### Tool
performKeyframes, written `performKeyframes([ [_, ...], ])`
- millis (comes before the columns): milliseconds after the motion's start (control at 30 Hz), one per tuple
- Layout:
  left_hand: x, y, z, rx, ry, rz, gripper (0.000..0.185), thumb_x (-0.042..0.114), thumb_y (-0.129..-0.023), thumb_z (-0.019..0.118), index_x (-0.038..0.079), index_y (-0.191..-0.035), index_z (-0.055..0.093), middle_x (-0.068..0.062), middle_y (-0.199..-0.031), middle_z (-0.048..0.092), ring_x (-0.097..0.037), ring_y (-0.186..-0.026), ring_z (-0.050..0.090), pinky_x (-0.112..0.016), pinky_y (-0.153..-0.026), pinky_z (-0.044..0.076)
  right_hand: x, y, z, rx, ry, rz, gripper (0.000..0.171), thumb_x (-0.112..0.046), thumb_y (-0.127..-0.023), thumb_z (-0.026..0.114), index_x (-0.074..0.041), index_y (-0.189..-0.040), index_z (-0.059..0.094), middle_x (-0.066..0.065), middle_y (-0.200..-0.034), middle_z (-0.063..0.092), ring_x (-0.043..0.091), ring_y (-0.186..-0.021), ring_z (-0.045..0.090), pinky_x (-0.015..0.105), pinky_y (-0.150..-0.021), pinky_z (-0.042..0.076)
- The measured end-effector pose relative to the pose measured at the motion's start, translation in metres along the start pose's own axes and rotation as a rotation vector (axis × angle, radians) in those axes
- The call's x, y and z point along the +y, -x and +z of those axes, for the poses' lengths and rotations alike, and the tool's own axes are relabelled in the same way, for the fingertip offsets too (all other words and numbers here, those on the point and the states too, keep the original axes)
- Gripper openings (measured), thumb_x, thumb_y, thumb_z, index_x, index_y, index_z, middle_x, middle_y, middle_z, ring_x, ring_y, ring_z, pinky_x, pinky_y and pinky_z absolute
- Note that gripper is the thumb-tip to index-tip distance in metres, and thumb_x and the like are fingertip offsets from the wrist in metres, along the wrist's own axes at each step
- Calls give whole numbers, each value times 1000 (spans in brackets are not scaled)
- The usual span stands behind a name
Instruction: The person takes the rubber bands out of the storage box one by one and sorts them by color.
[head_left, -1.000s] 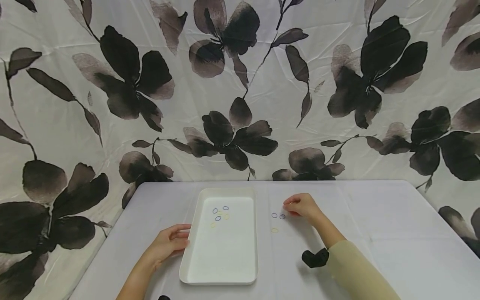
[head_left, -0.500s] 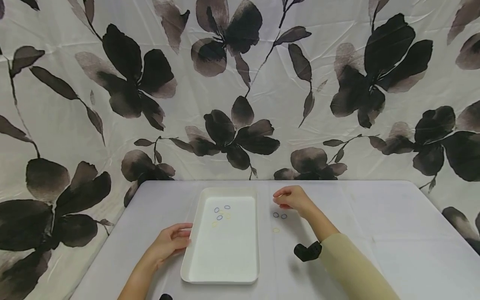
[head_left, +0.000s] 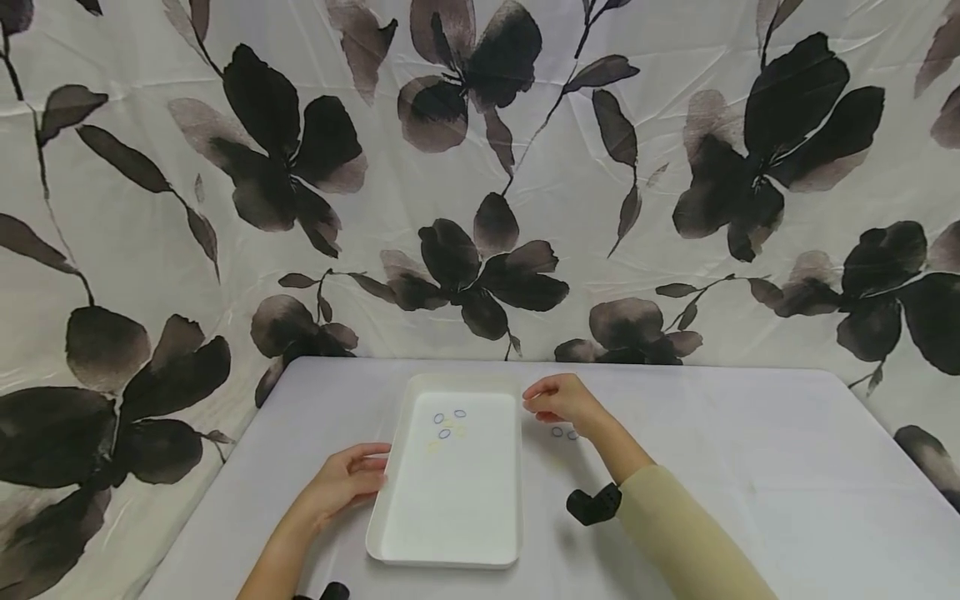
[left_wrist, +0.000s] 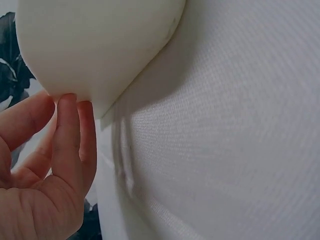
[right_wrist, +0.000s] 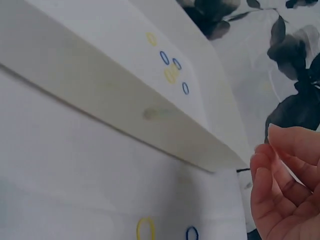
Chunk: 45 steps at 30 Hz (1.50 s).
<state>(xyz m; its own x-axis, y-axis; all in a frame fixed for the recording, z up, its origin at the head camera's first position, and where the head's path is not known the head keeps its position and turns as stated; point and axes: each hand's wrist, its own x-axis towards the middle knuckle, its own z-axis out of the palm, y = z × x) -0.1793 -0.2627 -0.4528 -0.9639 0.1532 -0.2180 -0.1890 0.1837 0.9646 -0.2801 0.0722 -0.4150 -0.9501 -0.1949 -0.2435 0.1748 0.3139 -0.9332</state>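
My left hand (head_left: 347,482) rests its fingertips against the outer left wall of the white tray (head_left: 378,517); in the left wrist view the fingers look fairly straight. Over the tray's right rim near the far corner, my right hand (head_left: 566,400) hovers with thumb and fingertips drawn close together; I cannot tell whether it pinches anything. Inside the tray's far half lie several small thin loops, such as a blue loop (right_wrist: 183,88) and a yellow loop (right_wrist: 148,39). Outside, right of the tray, lie another yellow loop (right_wrist: 138,230) and a blue loop (right_wrist: 187,234).
A white cloth (head_left: 720,467) covers the table. Behind it hangs a white curtain with dark flowers (head_left: 450,258). A black wrist device (head_left: 594,505) sits by the right sleeve (head_left: 675,525), and another black device (head_left: 334,592) shows at the bottom edge.
My right hand has moved left, from beside the loose loops to the tray's right rim. My left hand stays at the tray's left side. The head view has shifted slightly.
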Motion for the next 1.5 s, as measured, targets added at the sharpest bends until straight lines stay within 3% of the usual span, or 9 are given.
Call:
performKeyframes([
  [200,-1,-3,3,1,-7,-19,57,-2,-82,63,-12,-132,39,-25,-118,55,-22,-95,61,-33,-77,53,-2,-2,4,-55,-20,5,20,-3,-80,69,5,-99,67,3,-75,61,12,-63,57,25,-63,52],
  [500,-1,-5,3,-18,8,-18,59,-3,-82,62,-13,-133,36,-23,-116,57,-20,-94,61,-33,-76,53,-12,-10,16,-66,11,-9,19,-4,-80,69,4,-98,68,5,-77,64,13,-63,58,25,-63,53],
  [900,-3,-2,2,-21,17,-5,58,-5,-82,61,-14,-133,35,-23,-114,57,-20,-93,61,-33,-76,53,-13,-14,46,-139,79,-56,17,-1,-77,72,4,-93,69,3,-70,58,12,-57,55,23,-58,51],
  [1500,2,-2,5,-2,14,-5,59,-5,-81,63,-14,-133,36,-19,-111,59,-18,-90,62,-31,-74,53,-3,-19,83,-100,115,-120,15,2,-74,73,4,-88,69,0,-60,55,10,-52,50,20,-52,46],
])
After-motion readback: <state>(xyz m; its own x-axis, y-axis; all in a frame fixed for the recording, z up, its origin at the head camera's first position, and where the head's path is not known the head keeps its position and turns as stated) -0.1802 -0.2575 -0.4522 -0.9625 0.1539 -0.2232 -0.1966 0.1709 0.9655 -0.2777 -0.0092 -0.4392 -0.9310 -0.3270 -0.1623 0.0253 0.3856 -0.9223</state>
